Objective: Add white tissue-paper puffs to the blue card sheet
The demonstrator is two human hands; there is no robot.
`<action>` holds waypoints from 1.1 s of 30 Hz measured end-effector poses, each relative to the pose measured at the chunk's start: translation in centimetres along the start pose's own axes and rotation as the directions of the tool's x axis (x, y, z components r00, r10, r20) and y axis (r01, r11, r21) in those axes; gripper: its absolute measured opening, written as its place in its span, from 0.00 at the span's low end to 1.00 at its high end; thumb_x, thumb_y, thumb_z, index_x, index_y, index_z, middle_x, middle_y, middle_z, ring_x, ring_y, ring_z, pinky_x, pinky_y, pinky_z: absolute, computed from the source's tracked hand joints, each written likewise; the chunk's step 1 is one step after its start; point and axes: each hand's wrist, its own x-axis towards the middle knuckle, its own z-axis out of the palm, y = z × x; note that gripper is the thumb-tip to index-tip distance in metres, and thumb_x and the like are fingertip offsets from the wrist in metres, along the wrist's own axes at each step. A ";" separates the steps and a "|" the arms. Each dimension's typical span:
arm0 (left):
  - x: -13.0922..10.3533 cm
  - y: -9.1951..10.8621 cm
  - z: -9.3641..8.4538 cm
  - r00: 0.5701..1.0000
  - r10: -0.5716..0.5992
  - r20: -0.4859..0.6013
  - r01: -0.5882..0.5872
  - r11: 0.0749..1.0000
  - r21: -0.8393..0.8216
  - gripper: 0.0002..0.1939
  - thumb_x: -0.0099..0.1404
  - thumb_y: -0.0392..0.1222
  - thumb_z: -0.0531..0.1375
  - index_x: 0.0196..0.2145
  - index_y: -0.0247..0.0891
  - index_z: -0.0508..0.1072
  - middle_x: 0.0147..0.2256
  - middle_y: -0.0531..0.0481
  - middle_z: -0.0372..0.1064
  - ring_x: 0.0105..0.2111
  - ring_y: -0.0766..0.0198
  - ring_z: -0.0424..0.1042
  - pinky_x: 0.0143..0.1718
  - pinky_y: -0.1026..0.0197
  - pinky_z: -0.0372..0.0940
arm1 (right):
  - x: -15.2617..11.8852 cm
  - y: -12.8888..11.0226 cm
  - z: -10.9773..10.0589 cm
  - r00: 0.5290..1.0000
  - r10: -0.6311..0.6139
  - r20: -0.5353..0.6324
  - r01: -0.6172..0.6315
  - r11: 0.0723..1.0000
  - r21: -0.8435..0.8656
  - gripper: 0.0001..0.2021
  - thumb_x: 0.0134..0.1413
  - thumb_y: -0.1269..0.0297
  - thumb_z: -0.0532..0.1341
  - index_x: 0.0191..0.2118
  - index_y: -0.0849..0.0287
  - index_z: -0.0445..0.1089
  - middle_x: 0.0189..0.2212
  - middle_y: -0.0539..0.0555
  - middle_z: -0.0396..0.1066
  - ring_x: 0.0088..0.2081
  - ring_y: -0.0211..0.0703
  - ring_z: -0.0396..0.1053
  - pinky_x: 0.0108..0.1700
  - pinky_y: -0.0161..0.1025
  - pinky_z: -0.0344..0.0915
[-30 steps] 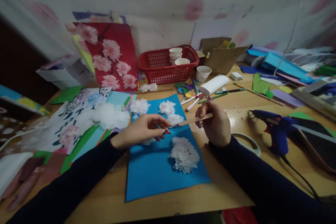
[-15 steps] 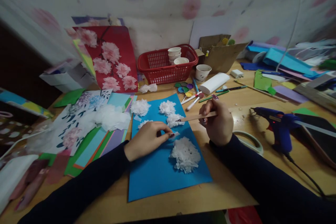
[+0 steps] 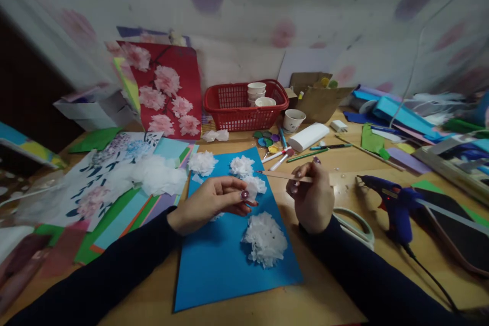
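A blue sheet of paper (image 3: 229, 265) lies in front of me with several white ruffled tissue-paper flowers on it. The largest flower (image 3: 265, 239) is at the lower right of the sheet; a smaller flower (image 3: 241, 166) lies near its top. Over the sheet's middle, my left hand (image 3: 216, 201) pinches a small piece of white tissue paper (image 3: 251, 187), partly covering a flower behind it. My right hand (image 3: 314, 196), just off the sheet's right edge, grips a thin wooden stick (image 3: 280, 176) with a dark tip. That tip points left, above the flowers and close to the left fingertips.
A glue gun (image 3: 397, 204) and a roll of tape (image 3: 361, 226) lie to the right. Behind are a red basket (image 3: 244, 119) with paper cups, a white cup (image 3: 294, 120) and pens. On the left sit piled white tissue (image 3: 160, 175), coloured sheets and a red flower picture (image 3: 171, 89).
My left hand has lifted from the sheet with the tissue piece, its fingers turned up. The stick's tip has come off the middle flower and up. The view has shifted slightly.
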 end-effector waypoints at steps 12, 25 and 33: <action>-0.1 -0.2 0.8 0.974 0.124 -0.187 -0.082 0.973 0.218 0.11 0.51 0.43 0.67 0.27 0.32 0.72 0.25 0.52 0.70 0.27 0.67 0.69 0.35 0.62 0.65 | -3.2 0.0 0.4 0.897 -0.028 0.442 0.186 0.930 -0.318 0.14 0.55 0.53 0.60 0.27 0.57 0.63 0.26 0.52 0.71 0.28 0.38 0.68 0.32 0.37 0.66; -0.1 -0.4 0.8 0.937 0.283 -0.206 -0.162 0.871 0.463 0.12 0.54 0.44 0.65 0.34 0.34 0.76 0.34 0.47 0.75 0.33 0.62 0.72 0.34 0.63 0.66 | -3.6 0.3 0.7 0.850 0.010 0.527 0.157 0.949 -0.272 0.15 0.49 0.65 0.66 0.27 0.55 0.55 0.28 0.50 0.70 0.32 0.39 0.68 0.37 0.38 0.66; 0.0 -1.0 0.7 0.954 0.282 -0.098 -0.232 0.908 0.349 0.14 0.58 0.45 0.63 0.41 0.36 0.77 0.41 0.46 0.76 0.41 0.60 0.74 0.44 0.61 0.66 | -3.5 0.5 0.7 0.868 0.037 0.495 0.093 0.967 -0.236 0.14 0.49 0.67 0.66 0.27 0.56 0.57 0.29 0.49 0.70 0.32 0.37 0.68 0.37 0.37 0.67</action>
